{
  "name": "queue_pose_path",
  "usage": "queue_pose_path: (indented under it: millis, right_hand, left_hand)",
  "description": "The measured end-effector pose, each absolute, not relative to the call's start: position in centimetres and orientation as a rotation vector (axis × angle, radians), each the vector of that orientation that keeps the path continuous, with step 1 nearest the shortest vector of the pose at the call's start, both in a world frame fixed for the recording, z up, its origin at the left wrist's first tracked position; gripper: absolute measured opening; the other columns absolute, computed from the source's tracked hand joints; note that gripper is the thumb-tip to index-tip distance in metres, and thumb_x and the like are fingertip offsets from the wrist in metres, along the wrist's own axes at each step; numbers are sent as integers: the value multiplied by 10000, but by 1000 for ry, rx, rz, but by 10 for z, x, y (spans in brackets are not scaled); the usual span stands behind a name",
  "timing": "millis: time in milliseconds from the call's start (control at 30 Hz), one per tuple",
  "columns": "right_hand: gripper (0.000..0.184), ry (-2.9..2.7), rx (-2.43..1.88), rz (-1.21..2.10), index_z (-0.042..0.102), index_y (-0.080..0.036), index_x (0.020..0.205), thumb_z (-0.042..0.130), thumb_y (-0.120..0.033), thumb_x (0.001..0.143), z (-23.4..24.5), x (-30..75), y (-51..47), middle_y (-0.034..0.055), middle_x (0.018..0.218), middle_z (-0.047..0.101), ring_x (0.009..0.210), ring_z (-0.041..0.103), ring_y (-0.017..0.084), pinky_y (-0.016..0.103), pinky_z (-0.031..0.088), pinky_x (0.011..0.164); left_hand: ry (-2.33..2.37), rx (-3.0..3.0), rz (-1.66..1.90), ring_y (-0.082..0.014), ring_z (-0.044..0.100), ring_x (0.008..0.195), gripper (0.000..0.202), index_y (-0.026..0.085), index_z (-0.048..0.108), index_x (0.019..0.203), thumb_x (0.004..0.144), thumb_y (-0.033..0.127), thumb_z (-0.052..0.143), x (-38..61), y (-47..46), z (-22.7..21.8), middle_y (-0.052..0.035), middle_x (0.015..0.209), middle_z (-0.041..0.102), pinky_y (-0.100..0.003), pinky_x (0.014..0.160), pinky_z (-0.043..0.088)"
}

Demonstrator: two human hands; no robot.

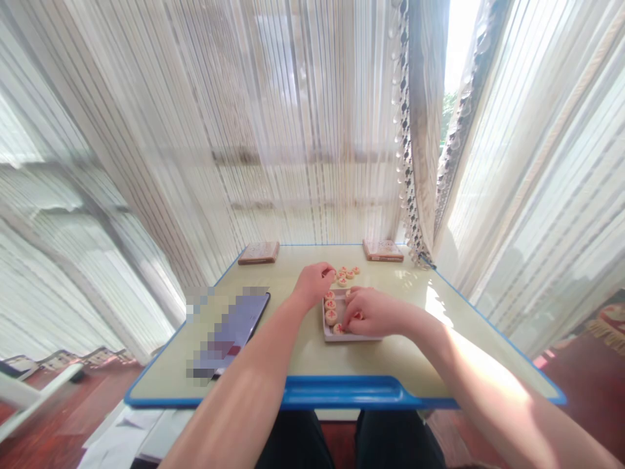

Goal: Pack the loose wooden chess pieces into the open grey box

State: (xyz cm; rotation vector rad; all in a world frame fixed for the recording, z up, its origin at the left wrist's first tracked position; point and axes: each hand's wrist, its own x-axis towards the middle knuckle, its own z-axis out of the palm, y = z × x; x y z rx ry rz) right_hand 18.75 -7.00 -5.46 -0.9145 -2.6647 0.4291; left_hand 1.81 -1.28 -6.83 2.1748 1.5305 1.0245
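Note:
A shallow pale box [325, 331] holds several round Chinese chess pieces [331, 318] with red characters, some lined up along its left side. My right hand [374, 312] reaches over the box with curled fingers pointing down inside it. Its fingertips are partly hidden, so what they hold cannot be made out. Just beyond the box's far left corner, my left hand [312, 286] has its fingers pinched at a chess piece [333, 276]. Close to it, a loose group of red-marked pieces [342, 283] lies on the table behind the box.
The pale yellow table [303, 352] has a blue rim. On its left lies a tablet [239, 326], partly pixelated. Two flat brown boxes [258, 253] [383, 250] rest at the back corners. Striped sheer curtains [303, 130] hang behind the table.

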Motion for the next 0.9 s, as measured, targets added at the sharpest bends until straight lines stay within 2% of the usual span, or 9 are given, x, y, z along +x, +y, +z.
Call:
queue_pose_path:
  millis: [167, 400, 667, 900]
  right_hand:
    - [244, -2704, -850, 450, 741, -277, 756, 518, -179, 754, -54, 186, -71, -16, 701, 673, 731, 543, 145, 260, 376, 702]
    - [254, -2761, -826, 354, 678, -215, 590, 498, -162, 761, -48, 184, -77, -4, 552, 584, 653, 478, 138, 263, 343, 652]
    - [221, -2734, -863, 459, 719, -238, 691, 515, -195, 765, -59, 183, -70, -16, 553, 600, 556, 434, 117, 252, 334, 596]
    - [223, -2730, -867, 369, 697, -217, 633, 517, -221, 765, -60, 178, -72, -13, 511, 562, 520, 379, 108, 247, 327, 578]
  left_hand:
    - [1533, 2182, 1015, -140, 558, 670, 265, 163, 679, 815, 772, 289, 450, 18, -11, -70, -27, 736, 671, -244, 637, 414]
    - [1523, 2202, 1019, -139, 552, 671, 252, 162, 677, 799, 769, 286, 459, 18, -10, -70, -23, 736, 668, -244, 636, 408]
    - [1531, 2228, 986, -121, 513, 600, 255, 169, 666, 754, 780, 296, 447, 18, -9, -74, -2, 645, 625, -230, 575, 374]
    - [1526, 2238, 1012, -123, 515, 605, 255, 164, 654, 732, 783, 296, 442, 16, -10, -73, 3, 633, 621, -231, 572, 364]
